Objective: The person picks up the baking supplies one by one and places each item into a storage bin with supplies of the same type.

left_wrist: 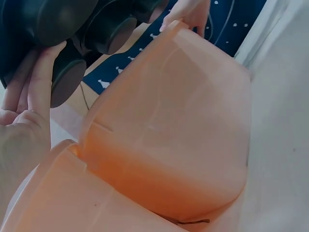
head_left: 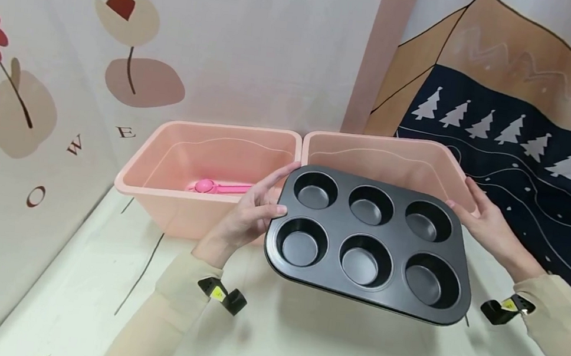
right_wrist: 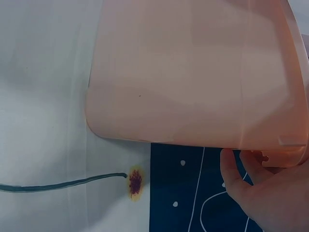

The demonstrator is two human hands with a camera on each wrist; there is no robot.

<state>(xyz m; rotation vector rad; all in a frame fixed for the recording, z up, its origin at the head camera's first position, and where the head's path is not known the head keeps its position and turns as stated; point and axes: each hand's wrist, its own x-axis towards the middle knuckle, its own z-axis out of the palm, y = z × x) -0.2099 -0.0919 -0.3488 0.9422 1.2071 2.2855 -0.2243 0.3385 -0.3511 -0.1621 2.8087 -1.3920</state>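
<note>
My left hand (head_left: 251, 212) holds a dark muffin tin (head_left: 339, 223) by its left end, thumb on top and fingers beneath the cups in the left wrist view. The tin is tilted in front of the right pink bin (head_left: 390, 155), hiding much of that bin's front. Its cups, in two rows, hold nothing visible. My right hand (head_left: 495, 230) pinches the right bin's rim at its right side. In the right wrist view, the right hand's fingers (right_wrist: 231, 169) curl at the rim beside the bin's wall (right_wrist: 193, 72).
A second pink bin (head_left: 206, 216) stands against the right one on its left, with pink spoon-like utensils (head_left: 217, 187) inside. Behind both hangs a printed curtain (head_left: 258, 50). A dark blue cloth (head_left: 540, 191) with white trees lies at right. Floral cloth (head_left: 264, 353) covers the table.
</note>
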